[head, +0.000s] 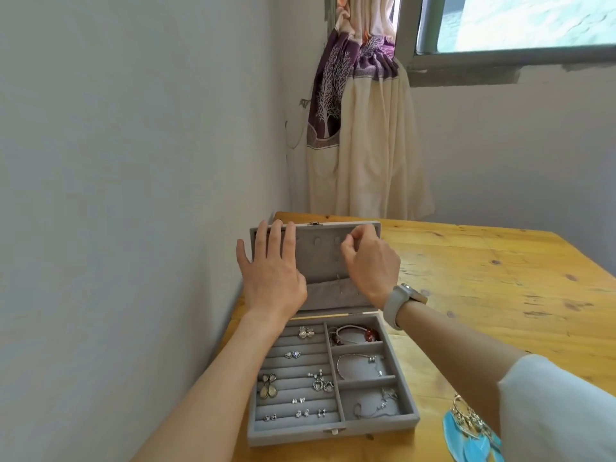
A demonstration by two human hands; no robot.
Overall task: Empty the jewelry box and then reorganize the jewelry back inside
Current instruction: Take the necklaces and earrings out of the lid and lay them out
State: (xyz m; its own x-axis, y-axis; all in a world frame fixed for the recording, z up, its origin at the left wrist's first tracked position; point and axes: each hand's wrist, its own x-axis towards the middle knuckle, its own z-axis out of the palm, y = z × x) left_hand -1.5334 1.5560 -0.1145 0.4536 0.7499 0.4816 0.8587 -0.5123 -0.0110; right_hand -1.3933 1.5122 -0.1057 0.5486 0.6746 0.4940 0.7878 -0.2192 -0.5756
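Left hand (271, 271): fingers straight and spread, flat against the upright lid (320, 258), its left part.
Right hand (368, 261): fingers curled, thumb and forefinger pinched together at the lid's upper right hooks; whether they hold a chain, cannot tell.
Jewelry box (333, 425): grey, open on the surface (500, 278); long axis 6 to 12 o'clock, lid at 12.
Contents: earrings (266, 390) in the ring rolls at 9; bracelets (355, 335) in the compartments at 3.
Surroundings: blue feather earrings (466, 435) at 4 o'clock, apart from the box; wristwatch (405, 300) on the right wrist.

white walls (133, 128) | window (516, 21) | tied curtain (366, 145) | wooden table (483, 278)
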